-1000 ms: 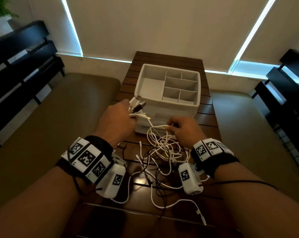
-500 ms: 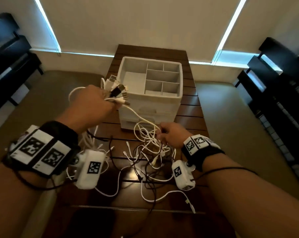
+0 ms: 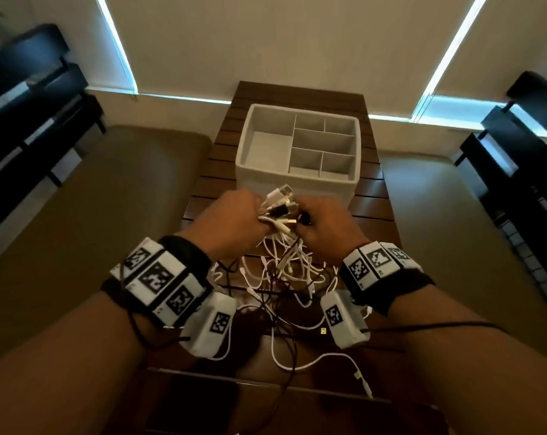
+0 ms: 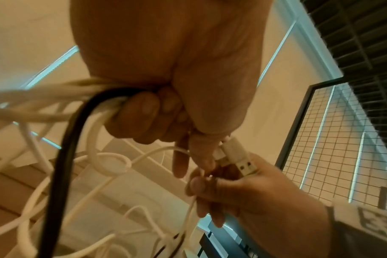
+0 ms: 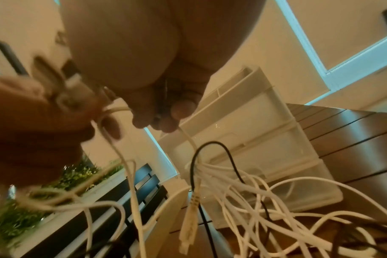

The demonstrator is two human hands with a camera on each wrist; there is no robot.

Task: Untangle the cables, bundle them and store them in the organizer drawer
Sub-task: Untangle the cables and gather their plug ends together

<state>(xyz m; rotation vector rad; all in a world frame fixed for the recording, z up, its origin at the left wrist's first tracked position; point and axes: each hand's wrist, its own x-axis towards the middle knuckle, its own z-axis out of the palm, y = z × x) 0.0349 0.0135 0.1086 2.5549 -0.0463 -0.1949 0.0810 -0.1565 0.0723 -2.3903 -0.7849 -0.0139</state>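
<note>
Dim, warm-toned room; cold daylight leaks through blind gaps beyond the hands. Wrist views blur; edges bend wide-angle.

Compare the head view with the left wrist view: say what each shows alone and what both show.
Head view only: the organizer top with its empty compartments, the table, and the cable tangle lying on it. Left wrist view only: the left hand from below, fingers curled around white and black cables, and a USB plug face up close. Both: the right hand pinching a cable beside the left.
</note>
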